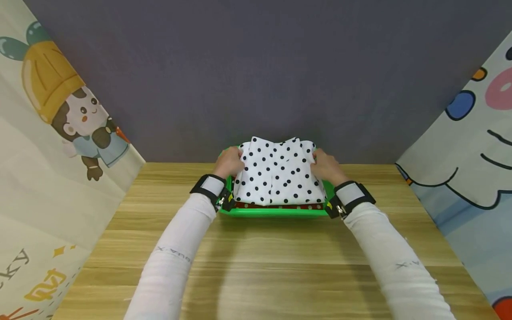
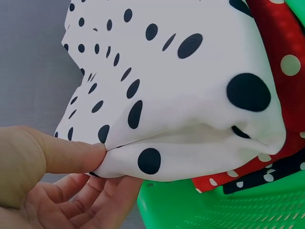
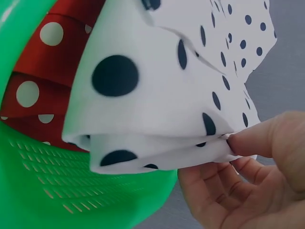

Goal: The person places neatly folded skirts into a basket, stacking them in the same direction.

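We see smooth, matt white cloth (image 1: pixel 280 178) with black dots, folded above red dotted fabric (image 3: pixel 52 52) in a glossy green plastic basket (image 3: pixel 62 191) with a perforated wall, on a grained wood bench (image 1: pixel 280 258).

Basket (image 1: pixel 276 212) at frame centre, on table (image 1: pixel 256 262), against back wall (image 1: pixel 256 71). Folded cloth (image 1: pixel 280 175) tops pile in basket, other folded cloths (image 1: pixel 280 206) beneath. My left hand (image 1: pixel 229 162) at cloth's left edge, right hand (image 1: pixel 327 166) at right edge. Curtains (image 1: pixel 48 155) flank frame's sides.

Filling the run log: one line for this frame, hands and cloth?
left hand: pinches white dotted cloth | right hand: pinches same cloth | cloth over green basket
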Motion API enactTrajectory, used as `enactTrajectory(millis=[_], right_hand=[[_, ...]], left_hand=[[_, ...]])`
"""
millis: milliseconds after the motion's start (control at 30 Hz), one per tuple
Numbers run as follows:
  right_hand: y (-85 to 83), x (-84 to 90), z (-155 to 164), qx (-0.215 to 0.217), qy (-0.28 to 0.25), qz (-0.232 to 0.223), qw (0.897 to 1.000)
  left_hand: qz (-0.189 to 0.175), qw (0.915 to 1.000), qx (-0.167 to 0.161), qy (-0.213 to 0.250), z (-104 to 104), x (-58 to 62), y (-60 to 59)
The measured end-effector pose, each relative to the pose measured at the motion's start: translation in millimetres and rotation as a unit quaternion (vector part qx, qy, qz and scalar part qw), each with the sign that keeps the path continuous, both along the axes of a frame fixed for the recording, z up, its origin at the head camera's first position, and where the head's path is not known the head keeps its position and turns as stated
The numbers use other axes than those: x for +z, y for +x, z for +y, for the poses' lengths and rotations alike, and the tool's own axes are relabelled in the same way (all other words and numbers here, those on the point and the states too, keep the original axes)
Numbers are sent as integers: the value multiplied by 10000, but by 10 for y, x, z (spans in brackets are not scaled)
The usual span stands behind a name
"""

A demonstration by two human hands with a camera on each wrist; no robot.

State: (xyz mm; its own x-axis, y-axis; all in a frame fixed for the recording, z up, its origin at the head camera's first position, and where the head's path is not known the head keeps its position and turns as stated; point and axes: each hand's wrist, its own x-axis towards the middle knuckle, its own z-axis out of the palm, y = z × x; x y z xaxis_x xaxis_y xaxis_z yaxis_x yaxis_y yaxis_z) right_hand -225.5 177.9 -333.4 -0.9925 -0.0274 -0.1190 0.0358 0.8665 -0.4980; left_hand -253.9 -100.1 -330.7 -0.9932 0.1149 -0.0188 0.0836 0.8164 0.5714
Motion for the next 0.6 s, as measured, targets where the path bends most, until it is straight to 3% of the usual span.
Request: enactTrajectory(millis=[167,600], right_hand=[[-52,-36,-27,59,132,-68,9999],[-102,-158,-77,65,220,-549,9982]], left_hand=[[-87,9998,16,-202,18,-64,-37],[-873,9955,37,-372,63,-205,-174]])
